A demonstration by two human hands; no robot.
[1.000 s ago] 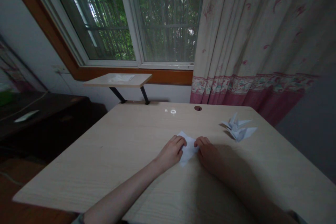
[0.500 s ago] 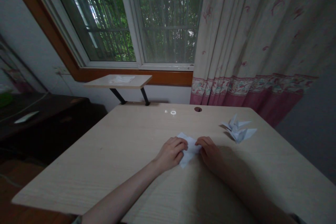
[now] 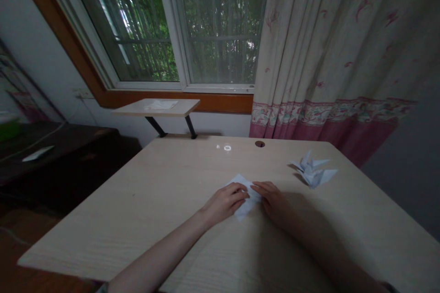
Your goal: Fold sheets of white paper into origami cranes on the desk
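A small white folded paper (image 3: 244, 210) lies on the desk with one corner pointing toward me. My left hand (image 3: 228, 201) comes from the left, its bent fingers closed down on the paper's left side. From the right, my right hand (image 3: 273, 199) reaches over the paper's right side with its fingers stretched out and resting on it. The fingertips of both hands are close together near the paper's middle. Its side corners are partly covered by my hands, and my right thumb is hidden. Folded white paper cranes (image 3: 312, 174) stand beyond my right hand.
The pale wooden desk (image 3: 144, 210) has a round cable hole (image 3: 260, 144) at its back edge. A small raised shelf (image 3: 130, 109) at the back left bears white paper (image 3: 161, 105). A curtain (image 3: 319, 64) hangs behind, and a dark table (image 3: 85, 139) stands to the left.
My right fingers have straightened and slid a little left across the paper. My left fingertips have also shifted slightly right, so the fingertips are closer together.
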